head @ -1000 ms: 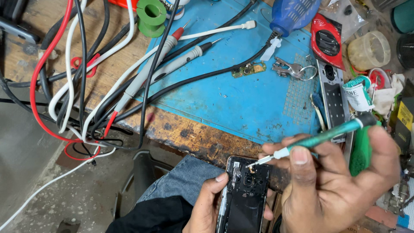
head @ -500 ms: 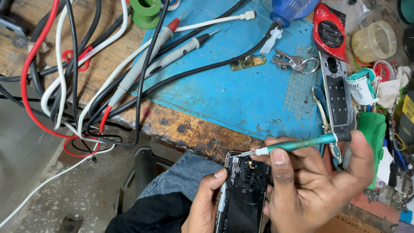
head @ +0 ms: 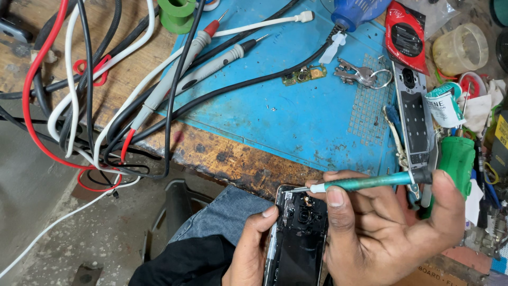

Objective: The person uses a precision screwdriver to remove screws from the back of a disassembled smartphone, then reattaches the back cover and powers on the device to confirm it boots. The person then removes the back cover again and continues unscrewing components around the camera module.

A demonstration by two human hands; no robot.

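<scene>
From the head view, the left hand [head: 248,254] has its grip wrapped round the side of an open phone [head: 296,238], near the front edge of the table [head: 222,153]. The right hand [head: 381,228] pinches a thin green screwdriver [head: 365,183]. A second ago its tip was a bit higher; now it sits lower, right at the phone's top end, so work there goes on. The phone looks dark, its back off, with small parts showing. Far off lies a blue mat [head: 296,111] with wires [head: 79,106].
</scene>
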